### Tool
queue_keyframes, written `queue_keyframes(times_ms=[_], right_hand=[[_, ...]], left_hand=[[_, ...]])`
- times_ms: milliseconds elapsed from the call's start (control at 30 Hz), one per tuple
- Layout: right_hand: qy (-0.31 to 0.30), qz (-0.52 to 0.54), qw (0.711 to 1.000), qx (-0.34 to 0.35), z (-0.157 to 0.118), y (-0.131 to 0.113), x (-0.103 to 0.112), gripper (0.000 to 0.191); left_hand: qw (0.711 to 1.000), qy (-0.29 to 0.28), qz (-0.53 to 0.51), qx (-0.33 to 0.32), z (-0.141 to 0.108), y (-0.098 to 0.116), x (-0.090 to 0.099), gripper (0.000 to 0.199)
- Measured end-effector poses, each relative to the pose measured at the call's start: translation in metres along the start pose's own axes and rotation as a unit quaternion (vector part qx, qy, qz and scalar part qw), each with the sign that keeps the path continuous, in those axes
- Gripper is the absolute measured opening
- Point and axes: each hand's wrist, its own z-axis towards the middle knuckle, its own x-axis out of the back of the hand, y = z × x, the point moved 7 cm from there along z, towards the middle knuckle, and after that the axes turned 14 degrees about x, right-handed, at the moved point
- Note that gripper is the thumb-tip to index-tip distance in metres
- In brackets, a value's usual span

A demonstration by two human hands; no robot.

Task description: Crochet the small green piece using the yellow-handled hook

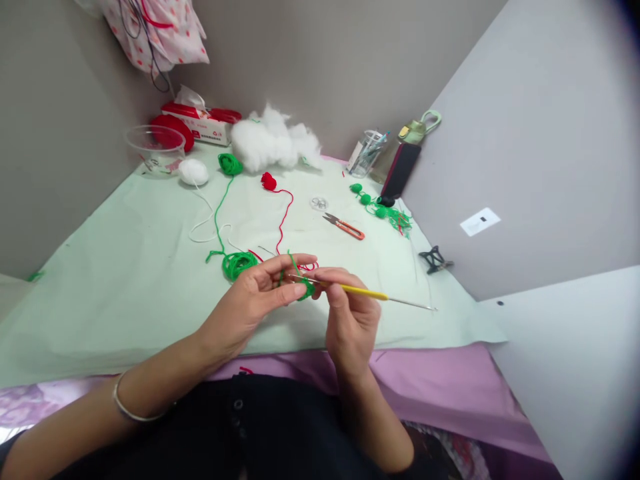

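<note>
Between thumb and fingers, my left hand (257,293) pinches a small green crocheted piece (307,289), with green yarn running up over the fingers. My right hand (353,317) grips a crochet hook (363,291) by its yellow handle; the hook's tip meets the green piece, and its other metal end points right. Left of my left hand lies a loose coil of green yarn (239,265). Red yarn (286,217) runs from a small red ball (269,181) down behind my hands, which hide part of it.
Orange-handled snips (345,227) and a small clear dish (319,203) lie beyond my hands. White stuffing (275,141), a tissue box (210,127), a white yarn ball (193,172) and a clear tub (156,150) stand at the back. Green balls (366,199) and a phone (401,171) are at right.
</note>
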Motion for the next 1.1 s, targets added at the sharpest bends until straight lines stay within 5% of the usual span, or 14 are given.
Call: queue_keyframes(times_ms=[333, 600, 700, 867, 1100], right_hand=[[0.013, 0.056, 0.998, -0.012, -0.003, 0.002, -0.001, 0.017], [0.089, 0.15, 0.974, -0.141, 0.003, 0.021, 0.013, 0.016], [0.068, 0.151, 0.977, -0.136, 0.001, 0.019, 0.009, 0.016], [0.019, -0.004, 0.999, -0.032, -0.004, 0.004, 0.007, 0.014], [0.067, 0.118, 0.984, -0.118, -0.002, 0.017, 0.01, 0.017]], left_hand=[[0.999, 0.011, -0.029, 0.04, 0.002, -0.004, 0.0, 0.053], [0.988, -0.073, -0.084, 0.107, 0.003, -0.01, -0.003, 0.049], [0.995, -0.044, -0.051, 0.075, 0.004, -0.009, -0.001, 0.048], [0.999, -0.01, 0.039, -0.017, 0.0, -0.003, -0.002, 0.044], [0.998, -0.013, 0.067, 0.005, -0.002, -0.002, 0.004, 0.036]])
